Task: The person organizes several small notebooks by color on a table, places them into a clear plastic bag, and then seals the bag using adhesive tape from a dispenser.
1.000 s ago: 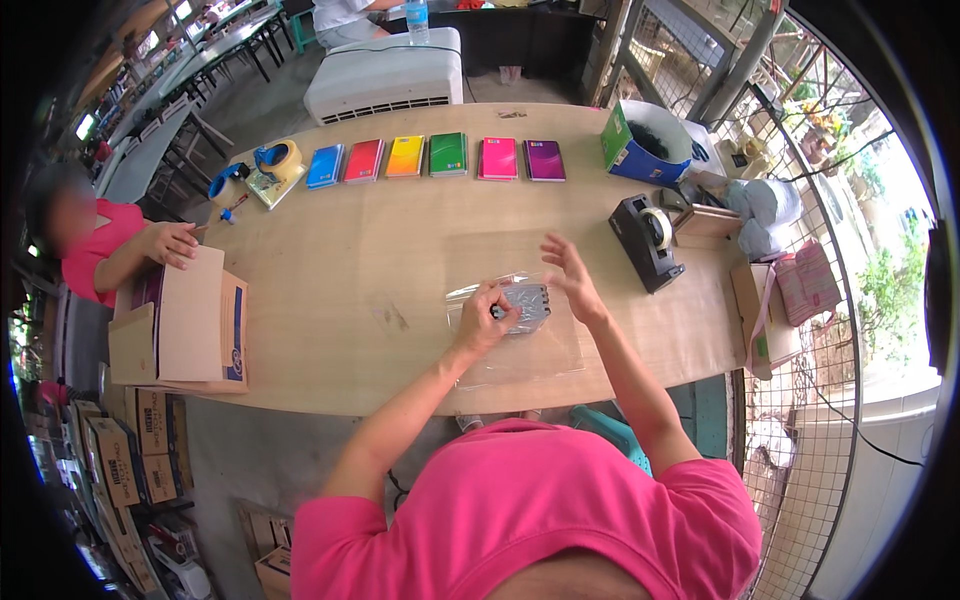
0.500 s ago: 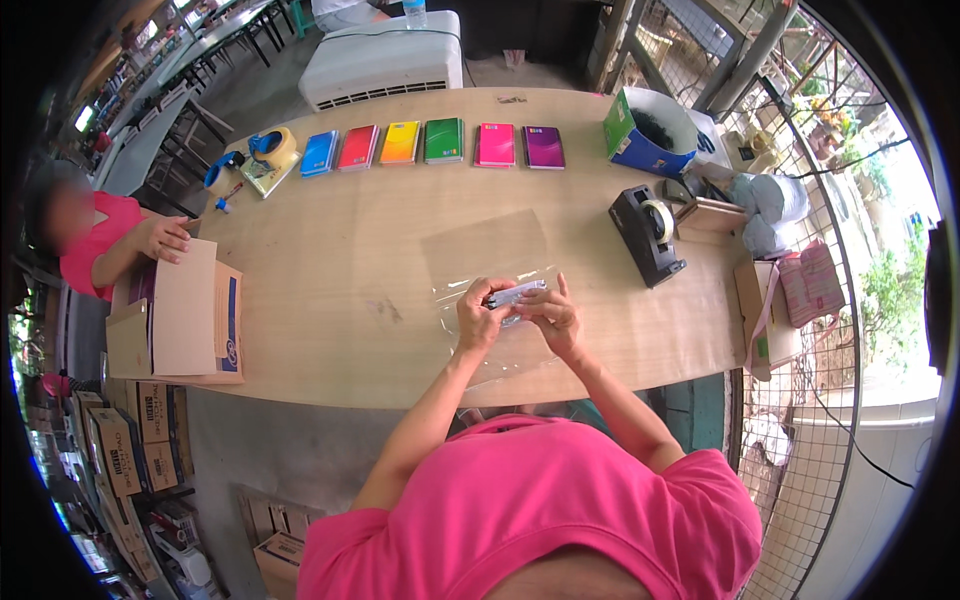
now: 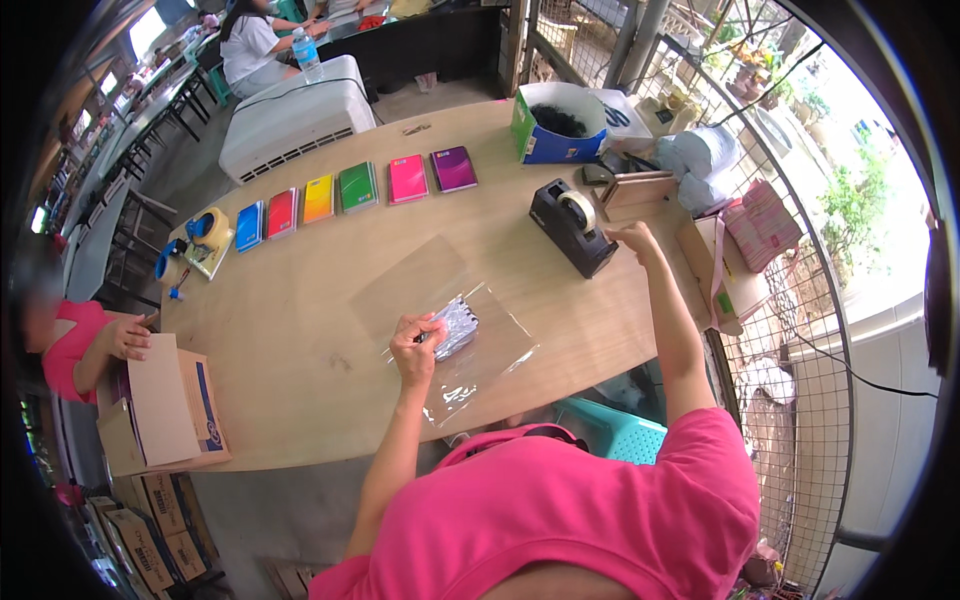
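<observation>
My left hand (image 3: 414, 348) is closed on a small bundle in shiny clear plastic (image 3: 457, 328), whitish with dark tips along one end. Its contents are too small to name. Underneath lies a clear plastic sheet or bag (image 3: 500, 345), flat on the table with bright glints along its edges. My right hand (image 3: 634, 240) is stretched out to the right, its fingers pointing at the near end of a black tape dispenser (image 3: 570, 232) with a roll of clear tape. Nothing shows between those fingers, and whether they touch the dispenser is unclear.
Several coloured notebooks (image 3: 357, 188) stand in a row at the back. Tape rolls (image 3: 208, 228) sit at the left. A blue-green box (image 3: 562, 140) and wooden holder (image 3: 640, 192) are back right. A co-worker's hand (image 3: 128, 338) rests on a cardboard box (image 3: 205, 410) at the left.
My right hand has left the bundle and moved right to the tape dispenser. My left hand alone keeps the bundle, now lower over the plastic. The view has turned to the right.
</observation>
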Demonstrator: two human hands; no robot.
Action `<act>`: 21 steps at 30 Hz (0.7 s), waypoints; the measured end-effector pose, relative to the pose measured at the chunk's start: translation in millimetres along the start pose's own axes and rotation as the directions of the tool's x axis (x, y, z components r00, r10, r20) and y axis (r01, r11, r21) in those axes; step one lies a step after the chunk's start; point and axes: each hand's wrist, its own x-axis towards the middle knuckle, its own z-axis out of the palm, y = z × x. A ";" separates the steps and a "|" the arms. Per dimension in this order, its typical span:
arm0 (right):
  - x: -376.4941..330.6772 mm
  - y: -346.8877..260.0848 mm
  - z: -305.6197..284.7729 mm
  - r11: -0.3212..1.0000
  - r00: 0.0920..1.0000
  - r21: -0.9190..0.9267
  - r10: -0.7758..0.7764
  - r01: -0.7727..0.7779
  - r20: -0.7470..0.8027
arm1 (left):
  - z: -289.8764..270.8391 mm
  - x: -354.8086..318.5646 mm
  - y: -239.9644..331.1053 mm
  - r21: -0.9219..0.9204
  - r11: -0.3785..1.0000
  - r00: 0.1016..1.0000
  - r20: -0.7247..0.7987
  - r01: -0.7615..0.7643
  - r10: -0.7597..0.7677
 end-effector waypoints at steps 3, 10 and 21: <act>5.3 -12.1 2.7 0.968 0.960 0.188 0.116 -0.167 0.256 | -4.6 -0.1 -1.3 -0.008 1.000 1.000 0.010 -0.016 0.016; -47.6 35.3 12.3 0.832 0.964 0.509 0.109 -0.222 0.243 | -12.3 -5.2 2.8 0.012 1.000 0.999 -0.047 -0.021 0.022; -185.1 -37.6 108.5 0.712 0.913 0.696 -0.220 -0.090 0.343 | -2.8 -10.5 -0.4 0.093 0.969 0.971 -0.039 -0.231 0.235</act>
